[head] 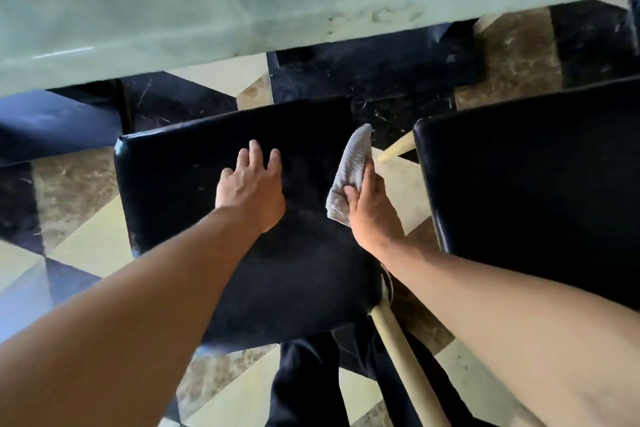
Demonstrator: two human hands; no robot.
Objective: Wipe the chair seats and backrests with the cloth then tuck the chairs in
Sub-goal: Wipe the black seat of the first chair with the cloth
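A black padded chair seat (194,191) fills the middle of the view, pulled out from the table. My left hand (251,189) lies flat on the seat with fingers spread, holding nothing. My right hand (369,210) grips a grey cloth (351,173) at the seat's right edge, the cloth pointing up and away from me. A second black chair seat (533,191) stands just to the right, a narrow gap apart.
A pale green marble table (242,0) spans the top, its edge overhanging the floor ahead of the chairs. A light wooden chair leg (405,364) slants down at the lower middle. Checkered tile floor (86,246) surrounds the chairs. My dark trousers show below.
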